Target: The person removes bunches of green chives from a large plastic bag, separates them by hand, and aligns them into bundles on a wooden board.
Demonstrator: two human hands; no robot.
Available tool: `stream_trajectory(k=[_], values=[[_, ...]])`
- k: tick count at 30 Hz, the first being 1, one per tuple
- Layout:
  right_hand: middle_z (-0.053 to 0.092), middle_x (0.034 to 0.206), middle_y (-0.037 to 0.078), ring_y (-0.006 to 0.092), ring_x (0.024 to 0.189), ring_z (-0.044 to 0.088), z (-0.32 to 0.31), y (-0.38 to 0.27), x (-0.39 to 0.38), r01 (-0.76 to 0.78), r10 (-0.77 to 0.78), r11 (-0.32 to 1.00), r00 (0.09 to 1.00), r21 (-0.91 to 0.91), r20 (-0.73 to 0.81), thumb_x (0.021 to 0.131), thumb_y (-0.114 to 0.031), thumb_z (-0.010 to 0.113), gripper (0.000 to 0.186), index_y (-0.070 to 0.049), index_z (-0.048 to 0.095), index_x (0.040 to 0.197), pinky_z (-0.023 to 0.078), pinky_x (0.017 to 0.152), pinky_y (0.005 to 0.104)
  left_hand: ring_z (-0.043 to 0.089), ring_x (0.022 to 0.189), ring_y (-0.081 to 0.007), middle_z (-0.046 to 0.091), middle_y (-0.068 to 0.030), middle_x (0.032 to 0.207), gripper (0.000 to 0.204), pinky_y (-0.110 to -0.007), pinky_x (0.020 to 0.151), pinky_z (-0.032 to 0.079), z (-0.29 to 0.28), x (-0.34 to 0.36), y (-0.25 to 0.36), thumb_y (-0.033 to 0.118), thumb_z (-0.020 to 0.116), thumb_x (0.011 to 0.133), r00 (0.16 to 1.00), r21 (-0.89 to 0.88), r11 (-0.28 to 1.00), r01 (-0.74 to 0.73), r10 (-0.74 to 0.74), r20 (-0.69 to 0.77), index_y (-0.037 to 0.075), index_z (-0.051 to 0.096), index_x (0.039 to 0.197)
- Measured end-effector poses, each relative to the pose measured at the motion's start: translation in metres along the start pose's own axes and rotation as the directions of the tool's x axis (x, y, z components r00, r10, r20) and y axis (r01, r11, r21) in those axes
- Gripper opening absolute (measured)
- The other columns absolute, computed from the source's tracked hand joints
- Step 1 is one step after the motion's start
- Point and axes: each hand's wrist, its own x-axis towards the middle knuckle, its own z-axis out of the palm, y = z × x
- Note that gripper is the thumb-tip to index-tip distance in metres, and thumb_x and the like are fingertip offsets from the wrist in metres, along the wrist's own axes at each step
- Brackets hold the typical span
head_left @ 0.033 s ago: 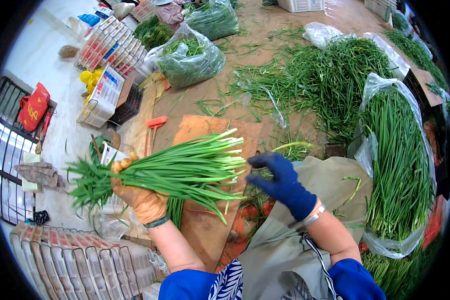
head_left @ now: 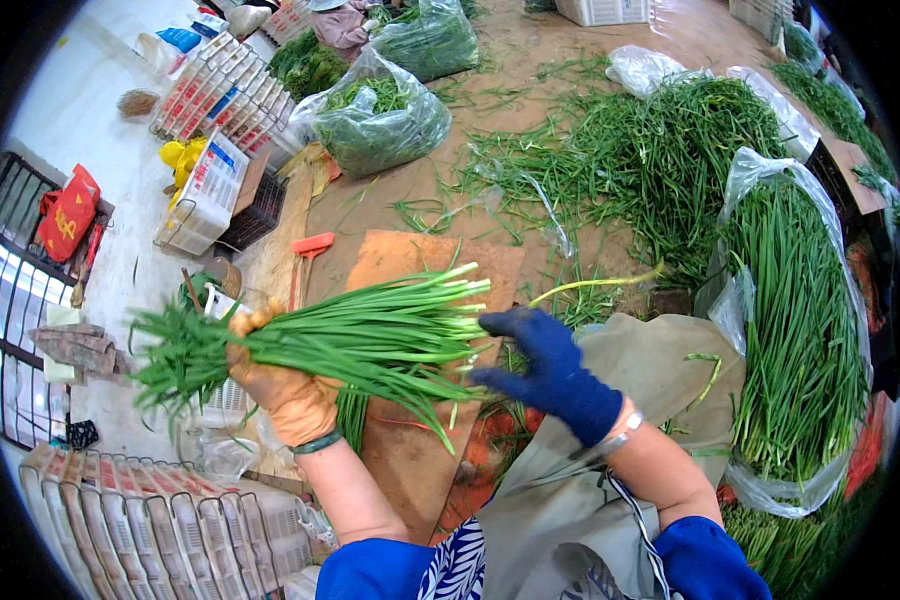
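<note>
My left hand (head_left: 288, 392), in an orange glove, is closed around a bunch of garlic chives (head_left: 380, 325). The bunch lies sideways, leafy tips to the left and pale stem ends to the right. My right hand (head_left: 555, 375), in a dark blue glove, is at the stem ends with thumb and fingers apart. Whether it touches the stems I cannot tell. Just beyond the right hand is a long yellowed stalk (head_left: 600, 283), apart from the bunch. An orange-brown board (head_left: 400, 460) lies below the bunch.
At right stands a clear plastic bag packed with chives (head_left: 795, 320); behind it is a loose green heap (head_left: 690, 150). More filled bags (head_left: 380, 125) stand farther back. Stacked white crates (head_left: 170, 520) are at lower left. An orange-headed tool (head_left: 313, 243) lies beyond the bunch. A grey apron (head_left: 570, 480) covers my lap.
My right hand has moved left, closer to the stem ends. The yellowed stalk has shifted right and away from the hand. My left hand keeps hold of the bunch.
</note>
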Motion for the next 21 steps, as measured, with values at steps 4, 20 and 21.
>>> stream_trajectory(k=[4, 20, 21], values=[[0.052, 0.114, 0.018, 0.032, 0.105, 0.05, 0.04, -0.008, 0.016, 0.048, -0.051, 0.998, 0.997, -0.049, -0.065, 0.063, -0.036, 0.074, 0.073, -0.005, 0.043, 0.122, 0.04, 0.088, 0.0388, 0.055, 0.075, -0.0125, 0.057, -0.0034, 0.08, 0.015, -0.027, 0.07, 0.047, 0.034, -0.007, -0.026, 0.011, 0.055, 0.082, 0.991, 0.25, 0.96, 0.13, -0.134, 0.0, 0.001, 0.056, 0.094], [0.027, 0.139, 0.016, 0.0247, 0.129, 0.025, 0.02, -0.005, 0.082, 0.108, -0.117, 0.957, 0.993, 0.27, 0.017, 0.054, -0.033, 0.083, 0.109, -0.001, 0.019, 0.136, 0.024, 0.104, 0.0348, 0.059, 0.066, -0.0159, 0.06, -0.0057, 0.085, 0.024, -0.029, 0.065, 0.054, 0.078, 0.01, -0.054, 0.007, 0.06, 0.078, 0.985, 0.329, 0.94, 0.086, -0.131, 0.115, 0.001, 0.056, 0.101], [0.039, 0.131, 0.017, 0.0258, 0.122, 0.038, 0.025, -0.014, 0.093, 0.226, -0.219, 0.971, 0.972, 0.075, -0.087, 0.056, -0.031, 0.082, 0.102, -0.002, 0.024, 0.135, 0.032, 0.099, 0.0351, 0.059, 0.066, -0.0161, 0.06, -0.0057, 0.084, 0.026, -0.027, 0.066, 0.053, 0.091, 0.003, -0.065, 0.007, 0.061, 0.078, 0.977, 0.186, 0.971, 0.146, -0.172, 0.127, 0.0, 0.055, 0.102]])
